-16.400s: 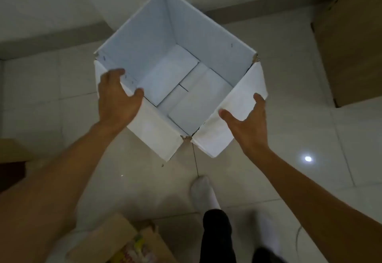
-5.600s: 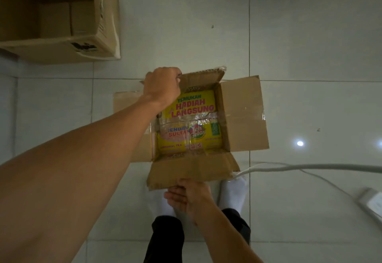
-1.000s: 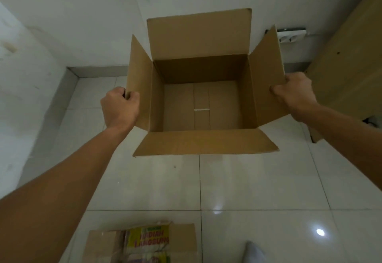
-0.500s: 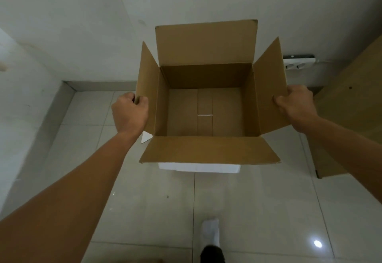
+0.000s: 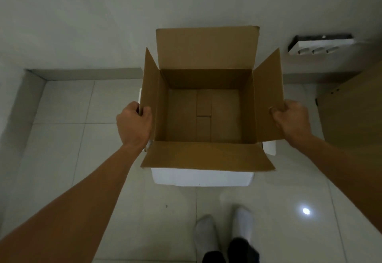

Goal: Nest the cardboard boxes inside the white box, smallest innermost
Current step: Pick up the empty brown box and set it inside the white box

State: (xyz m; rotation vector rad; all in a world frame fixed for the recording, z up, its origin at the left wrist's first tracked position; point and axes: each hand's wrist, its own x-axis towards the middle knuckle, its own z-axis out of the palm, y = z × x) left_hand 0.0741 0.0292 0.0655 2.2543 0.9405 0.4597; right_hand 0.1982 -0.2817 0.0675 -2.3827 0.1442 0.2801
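Note:
An open brown cardboard box (image 5: 203, 115) with its four flaps spread hangs directly over the white box (image 5: 201, 178). Only the white box's near flap and small bits at its left and right edges show below the brown one. My left hand (image 5: 134, 126) grips the brown box's left flap. My right hand (image 5: 290, 120) grips its right flap. The brown box is empty inside. Whether its base rests inside the white box I cannot tell.
A grey wall rises just behind the boxes, with a white power strip (image 5: 319, 44) at the upper right. A wooden panel (image 5: 351, 107) stands at the right. My socked feet (image 5: 224, 235) are on the tiled floor in front.
The brown box has come down and toward me, so it now covers nearly all of the white box. Both hands kept their grip on the side flaps.

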